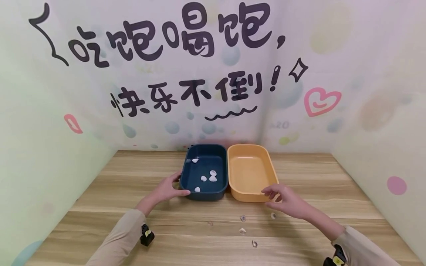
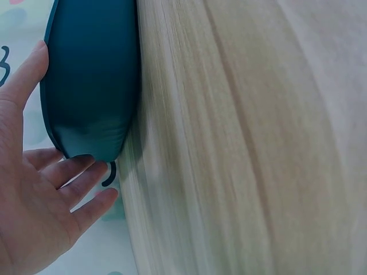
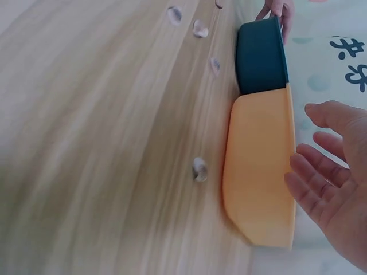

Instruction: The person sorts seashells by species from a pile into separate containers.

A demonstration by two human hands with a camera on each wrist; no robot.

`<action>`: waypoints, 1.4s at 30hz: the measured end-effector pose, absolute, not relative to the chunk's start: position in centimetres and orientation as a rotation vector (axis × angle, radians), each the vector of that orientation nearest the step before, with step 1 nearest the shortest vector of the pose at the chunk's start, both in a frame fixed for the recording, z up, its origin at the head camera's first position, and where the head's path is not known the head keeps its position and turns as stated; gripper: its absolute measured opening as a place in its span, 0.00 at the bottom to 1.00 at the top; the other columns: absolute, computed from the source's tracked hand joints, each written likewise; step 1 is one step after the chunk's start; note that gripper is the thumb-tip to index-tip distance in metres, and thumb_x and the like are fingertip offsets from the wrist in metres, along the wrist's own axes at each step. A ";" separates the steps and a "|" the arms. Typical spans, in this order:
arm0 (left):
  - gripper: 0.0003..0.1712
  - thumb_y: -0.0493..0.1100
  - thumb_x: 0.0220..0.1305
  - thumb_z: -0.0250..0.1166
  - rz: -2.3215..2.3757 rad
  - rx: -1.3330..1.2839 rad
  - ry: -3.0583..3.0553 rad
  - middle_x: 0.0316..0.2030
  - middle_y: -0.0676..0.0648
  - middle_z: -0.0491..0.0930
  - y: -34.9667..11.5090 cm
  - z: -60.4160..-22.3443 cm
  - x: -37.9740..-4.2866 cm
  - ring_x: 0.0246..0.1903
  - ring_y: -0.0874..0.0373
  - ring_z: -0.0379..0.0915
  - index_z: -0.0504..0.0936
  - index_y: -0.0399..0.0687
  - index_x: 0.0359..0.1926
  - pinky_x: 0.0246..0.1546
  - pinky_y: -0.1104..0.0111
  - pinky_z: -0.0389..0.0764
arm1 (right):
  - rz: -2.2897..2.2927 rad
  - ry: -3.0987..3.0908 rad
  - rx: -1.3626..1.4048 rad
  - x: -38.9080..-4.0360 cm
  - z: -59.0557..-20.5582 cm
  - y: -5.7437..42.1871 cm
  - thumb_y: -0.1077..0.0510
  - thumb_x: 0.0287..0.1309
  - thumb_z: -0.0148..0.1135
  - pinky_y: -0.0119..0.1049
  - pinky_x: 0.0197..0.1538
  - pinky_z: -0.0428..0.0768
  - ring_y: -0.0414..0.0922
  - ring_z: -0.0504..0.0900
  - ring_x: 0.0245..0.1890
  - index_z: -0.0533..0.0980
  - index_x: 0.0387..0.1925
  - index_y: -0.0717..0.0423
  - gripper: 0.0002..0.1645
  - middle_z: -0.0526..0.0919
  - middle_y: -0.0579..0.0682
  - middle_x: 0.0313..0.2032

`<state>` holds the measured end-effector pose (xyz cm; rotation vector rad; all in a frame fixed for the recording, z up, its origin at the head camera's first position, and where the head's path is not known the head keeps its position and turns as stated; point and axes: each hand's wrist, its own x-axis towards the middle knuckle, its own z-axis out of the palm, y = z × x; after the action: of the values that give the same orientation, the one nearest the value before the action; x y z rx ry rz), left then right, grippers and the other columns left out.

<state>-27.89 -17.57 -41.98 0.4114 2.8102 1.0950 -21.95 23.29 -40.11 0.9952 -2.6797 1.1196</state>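
Note:
A dark blue bin (image 1: 203, 197) holds several small white shells (image 1: 213, 178). Against its left side rests my left hand (image 1: 166, 190), the thumb at the front corner of the rim and the fingers along the side, spread rather than curled, as the left wrist view (image 2: 43, 189) shows. To the right, touching the blue bin, stands a yellow-orange bin (image 1: 249, 197) with nothing visible inside. My right hand (image 1: 287, 199) is at its front right corner, holding nothing, fingers loosely bent. Whether those fingertips touch the rim, I cannot tell.
Several small shells lie scattered on the wooden table (image 1: 186, 244) in front of the bins, among them one shell (image 1: 273, 215) below my right hand. A printed cloth backdrop (image 1: 199, 129) rises right behind the bins, and pale walls close off both sides.

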 end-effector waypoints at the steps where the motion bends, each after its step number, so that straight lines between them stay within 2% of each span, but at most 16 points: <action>1: 0.53 0.57 0.47 0.69 1.096 0.411 2.809 0.61 0.36 0.64 -17.6 -42.0 -27.9 0.57 0.42 0.63 0.54 0.41 0.68 0.55 0.48 0.65 | 1.124 -2.678 0.997 -21.9 -40.2 23.5 0.63 0.48 0.66 0.31 0.30 0.77 0.43 0.77 0.31 0.76 0.39 0.66 0.15 0.79 0.55 0.33; 5: 0.53 0.58 0.47 0.69 1.098 0.411 2.809 0.61 0.36 0.64 -17.6 -42.0 -28.0 0.57 0.42 0.63 0.54 0.42 0.68 0.55 0.48 0.65 | 1.134 -2.720 0.994 -21.5 -40.6 24.1 0.62 0.48 0.66 0.31 0.31 0.78 0.38 0.77 0.32 0.76 0.37 0.65 0.13 0.80 0.55 0.33; 12: 0.54 0.61 0.46 0.68 1.082 0.408 2.813 0.61 0.37 0.64 -17.7 -42.1 -28.0 0.57 0.43 0.63 0.54 0.43 0.68 0.55 0.48 0.65 | 1.135 -2.818 1.035 -21.1 -42.2 24.9 0.62 0.47 0.66 0.31 0.30 0.78 0.42 0.78 0.32 0.77 0.37 0.63 0.13 0.80 0.52 0.33; 18: 0.54 0.61 0.46 0.68 1.079 0.402 2.815 0.61 0.37 0.64 -17.7 -42.1 -27.9 0.57 0.43 0.63 0.54 0.42 0.68 0.55 0.48 0.65 | 1.112 -2.789 1.059 -21.0 -43.3 25.2 0.64 0.43 0.68 0.30 0.29 0.76 0.39 0.75 0.29 0.77 0.34 0.61 0.12 0.79 0.49 0.31; 24: 0.55 0.62 0.46 0.68 1.071 0.394 2.818 0.61 0.37 0.64 -17.7 -42.1 -27.9 0.57 0.43 0.63 0.54 0.43 0.68 0.55 0.48 0.65 | 1.090 -2.746 1.113 -21.1 -44.0 25.6 0.67 0.41 0.68 0.30 0.29 0.76 0.36 0.75 0.28 0.78 0.32 0.64 0.12 0.78 0.48 0.28; 30: 0.55 0.62 0.46 0.68 1.073 0.399 2.817 0.61 0.37 0.64 -17.6 -42.1 -27.9 0.57 0.43 0.63 0.54 0.42 0.68 0.55 0.48 0.65 | 1.056 -2.702 1.150 -21.1 -44.5 25.8 0.70 0.42 0.66 0.29 0.28 0.76 0.35 0.75 0.28 0.81 0.28 0.60 0.07 0.79 0.48 0.28; 38: 0.54 0.60 0.46 0.68 1.084 0.410 2.819 0.61 0.37 0.64 -17.6 -42.1 -28.0 0.57 0.43 0.63 0.54 0.42 0.68 0.55 0.48 0.65 | 0.968 -2.624 1.162 -21.2 -44.9 25.8 0.63 0.49 0.65 0.28 0.26 0.74 0.33 0.74 0.27 0.81 0.27 0.59 0.02 0.80 0.49 0.25; 42: 0.53 0.58 0.47 0.69 1.095 0.410 2.816 0.61 0.36 0.64 -17.6 -42.2 -27.8 0.57 0.42 0.63 0.54 0.41 0.68 0.55 0.48 0.65 | 0.904 -2.607 1.147 -21.1 -45.1 25.6 0.64 0.50 0.63 0.27 0.27 0.74 0.31 0.73 0.28 0.81 0.28 0.58 0.02 0.79 0.44 0.26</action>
<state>-27.84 -17.60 -42.18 0.4101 2.8155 1.0952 -21.10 25.58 -45.07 1.1474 -2.6067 0.9041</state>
